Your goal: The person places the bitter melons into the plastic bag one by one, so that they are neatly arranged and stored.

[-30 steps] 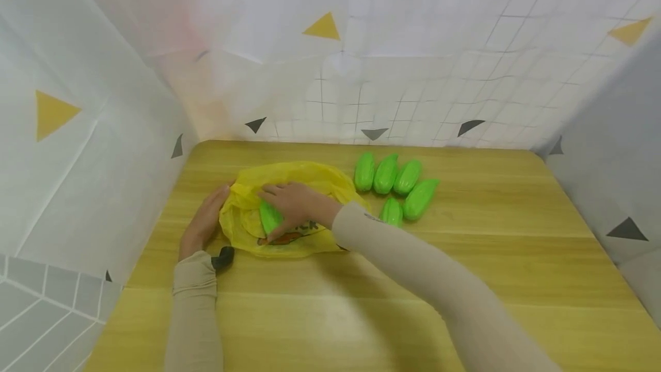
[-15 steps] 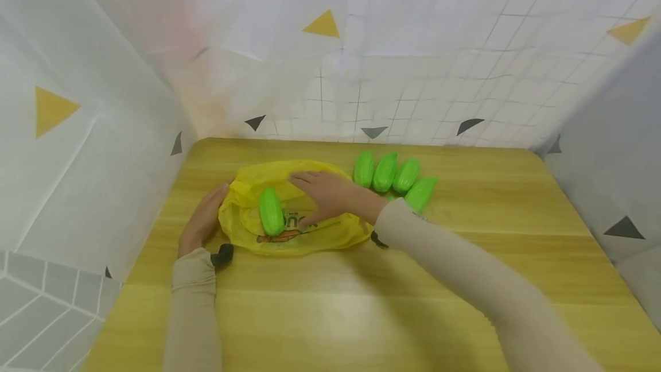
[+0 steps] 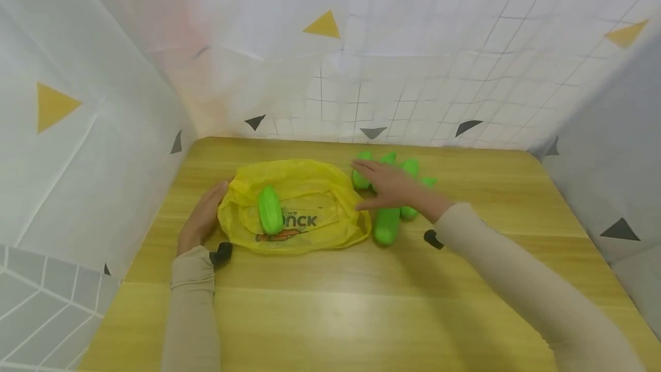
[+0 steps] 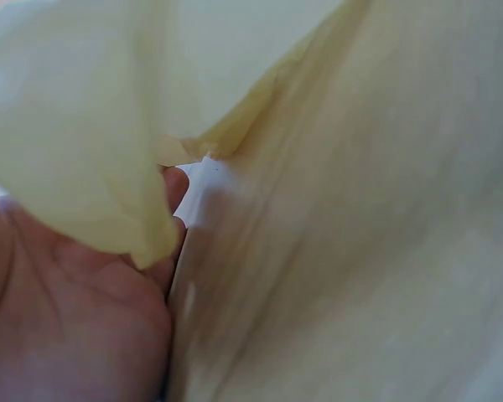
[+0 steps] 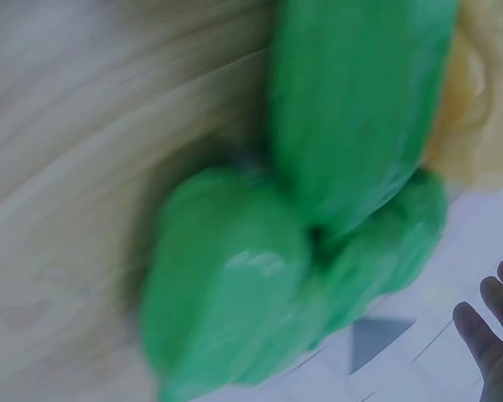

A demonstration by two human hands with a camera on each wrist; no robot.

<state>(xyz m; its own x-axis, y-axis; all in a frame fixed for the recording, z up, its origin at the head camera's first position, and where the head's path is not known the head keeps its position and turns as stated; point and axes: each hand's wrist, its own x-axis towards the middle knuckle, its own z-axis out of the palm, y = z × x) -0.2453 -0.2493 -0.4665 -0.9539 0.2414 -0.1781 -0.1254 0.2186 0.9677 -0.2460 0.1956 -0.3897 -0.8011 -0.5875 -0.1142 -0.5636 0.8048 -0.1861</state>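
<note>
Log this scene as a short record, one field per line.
container: yellow plastic bag, spread open, partly readable lettering
bag contents: one green gourd visible
outside the bag: five more green gourds, clustered beyond its right end; the front gourd lies nearest the person
left hand: at the bag's left edge; grip unclear
right hand: fingers straight, over the cluster, holding nothing
surface: wood-grain table
backdrop: white sheeting with triangle marks

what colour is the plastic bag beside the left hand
The bag is yellow with dark lettering, best seen in the head view.
</note>
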